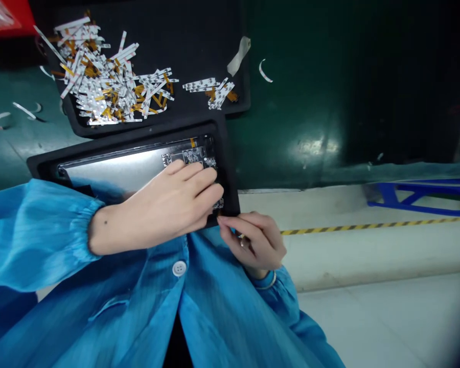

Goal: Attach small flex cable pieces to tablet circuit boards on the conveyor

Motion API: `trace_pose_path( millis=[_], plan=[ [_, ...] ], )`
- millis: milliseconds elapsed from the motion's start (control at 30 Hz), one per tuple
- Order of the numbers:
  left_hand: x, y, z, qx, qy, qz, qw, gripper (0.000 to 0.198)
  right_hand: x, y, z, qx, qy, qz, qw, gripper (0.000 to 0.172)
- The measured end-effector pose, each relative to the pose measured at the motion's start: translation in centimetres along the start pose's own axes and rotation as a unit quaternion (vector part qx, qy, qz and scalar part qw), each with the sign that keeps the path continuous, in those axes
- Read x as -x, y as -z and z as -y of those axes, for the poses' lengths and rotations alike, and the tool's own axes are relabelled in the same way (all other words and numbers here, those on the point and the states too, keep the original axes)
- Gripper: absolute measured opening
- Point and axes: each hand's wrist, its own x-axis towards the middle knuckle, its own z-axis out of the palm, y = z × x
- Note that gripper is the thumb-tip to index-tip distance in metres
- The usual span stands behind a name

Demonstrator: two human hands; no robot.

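Observation:
An opened flat device, perhaps a tablet (115, 166), lies in a black tray (230, 174) in front of me. It has a shiny metal plate and a bare circuit board (193, 155) at its right end. My left hand (172, 197) rests over that board, back up, fingers curled and pressed close together; their tips are hidden beneath it. At the tray's lower right corner my right hand (253, 240) is closed in a pinch, thumb and forefinger at the device's edge near a tiny orange bit. What the pinch holds is too small to name.
Behind is a second black tray (199, 30) with a heap of white and orange strips (107, 76), and smaller groups to its right. Loose curled strips (266, 71) lie on the green table (310, 102). A blue frame (425, 197) stands at right beyond the table edge.

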Motion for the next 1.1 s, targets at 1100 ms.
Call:
trace_pose_path(
  millis=[1100],
  plan=[
    [3.0,1.4,2.2,0.098,0.057,-0.008,0.994,0.016,-2.1,1.2,0.4,0.021,0.058,0.138,0.989,0.017]
  ],
)
